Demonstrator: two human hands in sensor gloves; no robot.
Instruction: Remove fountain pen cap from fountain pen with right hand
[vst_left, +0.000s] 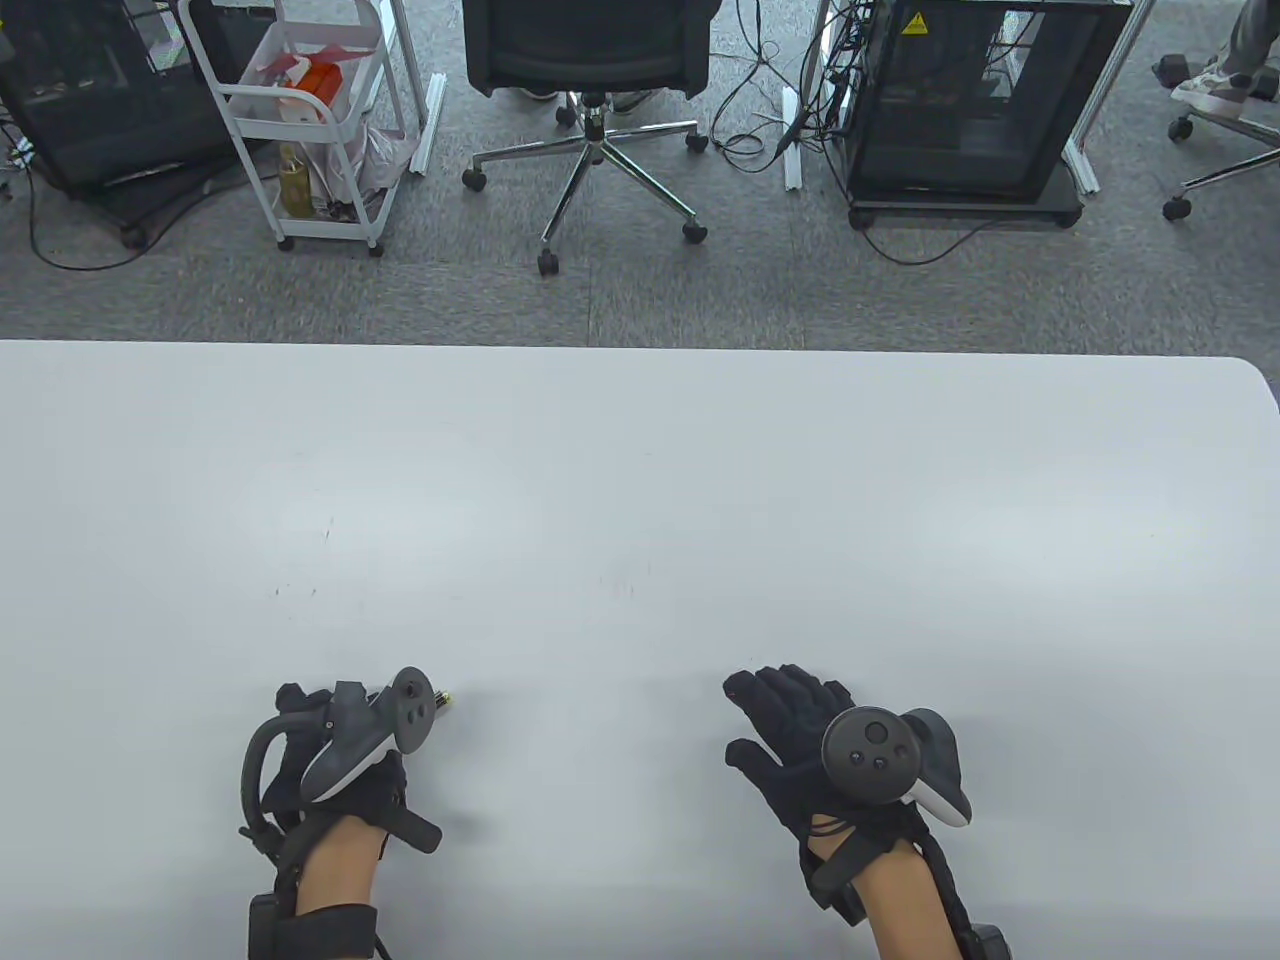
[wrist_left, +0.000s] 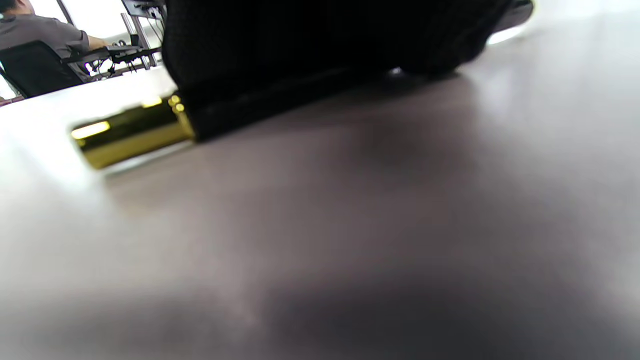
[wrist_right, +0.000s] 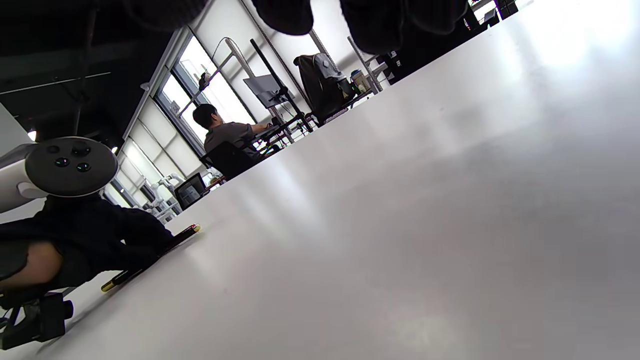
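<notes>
A broad white matte table (vst_left: 640, 500) carries a slim black, gold-tipped fountain pen (wrist_right: 150, 254) at 7 o'clock.

Table view: overhead, angled down across the white table (vst_left: 640, 500) toward floor beyond. Left wrist view: very low, almost on the tabletop, close behind the pen (wrist_left: 132, 135). Right wrist view: low, tilted, facing leftward. Right wrist and table views share the left hand (wrist_right: 100, 235).

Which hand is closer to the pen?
Left. The left hand is on the pen, whose gold tip pokes out past it. The right hand lies flat on the table, apart from the pen.
</notes>
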